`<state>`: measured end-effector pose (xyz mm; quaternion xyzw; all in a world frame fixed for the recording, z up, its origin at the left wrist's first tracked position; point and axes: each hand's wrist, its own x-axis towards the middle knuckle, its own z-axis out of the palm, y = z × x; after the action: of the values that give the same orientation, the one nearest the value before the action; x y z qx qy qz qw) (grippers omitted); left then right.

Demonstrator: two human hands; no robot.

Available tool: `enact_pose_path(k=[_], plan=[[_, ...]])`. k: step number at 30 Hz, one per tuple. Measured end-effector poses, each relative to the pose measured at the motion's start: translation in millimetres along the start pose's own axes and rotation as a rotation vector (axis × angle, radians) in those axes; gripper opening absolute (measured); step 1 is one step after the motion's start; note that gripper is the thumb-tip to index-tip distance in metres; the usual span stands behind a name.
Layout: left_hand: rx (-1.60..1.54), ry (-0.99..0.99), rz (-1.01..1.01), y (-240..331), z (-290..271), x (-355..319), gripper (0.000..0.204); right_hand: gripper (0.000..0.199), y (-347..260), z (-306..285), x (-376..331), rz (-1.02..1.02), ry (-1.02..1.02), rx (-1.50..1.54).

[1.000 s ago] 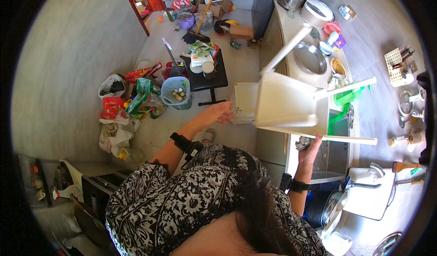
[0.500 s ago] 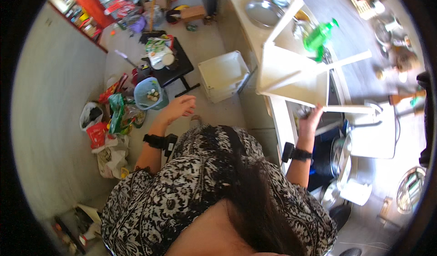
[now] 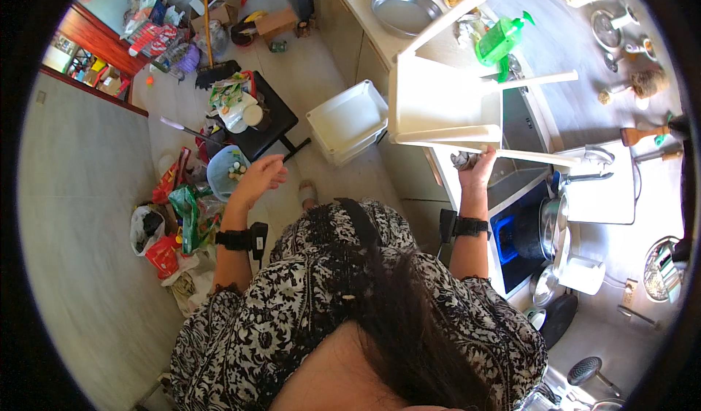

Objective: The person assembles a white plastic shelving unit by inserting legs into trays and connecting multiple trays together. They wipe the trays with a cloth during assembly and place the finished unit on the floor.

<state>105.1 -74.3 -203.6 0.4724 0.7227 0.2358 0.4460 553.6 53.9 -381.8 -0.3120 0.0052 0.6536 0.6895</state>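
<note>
My right hand (image 3: pixel 478 170) is closed on the near edge of a white plastic stool (image 3: pixel 438 97), by the base of a leg. The stool is held up in front of the counter, its seat toward the left and its legs sticking out to the upper right and right. A crumpled silvery thing (image 3: pixel 463 160) shows beside my right fingers; I cannot tell whether they touch it. My left hand (image 3: pixel 261 181) hangs in the air with loosely bent fingers, holding nothing. Below and beyond it is a light blue bucket (image 3: pixel 221 177) with pale bits inside.
A white rectangular plastic piece (image 3: pixel 347 123) stands on the floor by the cabinets. Left of it are a black bench (image 3: pixel 274 130) with packages, a broom (image 3: pixel 212 68) and several bags (image 3: pixel 157 254). On the counter are a steel basin (image 3: pixel 405 12), a green pump bottle (image 3: pixel 500 40) and a lit stove (image 3: pixel 518 236).
The stool has turned slightly in my right hand, one leg now lying along its near side. My left hand stays raised and free. The whole view has shifted, showing more of the stove.
</note>
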Motion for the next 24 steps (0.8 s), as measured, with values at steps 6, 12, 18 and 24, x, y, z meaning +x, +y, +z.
enact_pose_path(k=[6, 12, 18, 24], plan=[[0.020, 0.128, 0.031, -23, -21, 10, 0.049, 0.048, 14, -25, 6, -0.021, 0.046, 0.016], [0.292, 0.280, -0.029, -86, -51, 4, 0.052, 0.050, 36, -67, -20, 0.127, 0.216, 0.053], [0.530, -0.056, -0.144, -174, -98, 100, 0.044, 0.053, 59, -51, -55, 0.117, 0.485, -0.093], [0.323, -0.460, -0.124, -213, -91, 190, 0.049, 0.046, 70, 31, -46, 0.061, 0.262, -1.035]])
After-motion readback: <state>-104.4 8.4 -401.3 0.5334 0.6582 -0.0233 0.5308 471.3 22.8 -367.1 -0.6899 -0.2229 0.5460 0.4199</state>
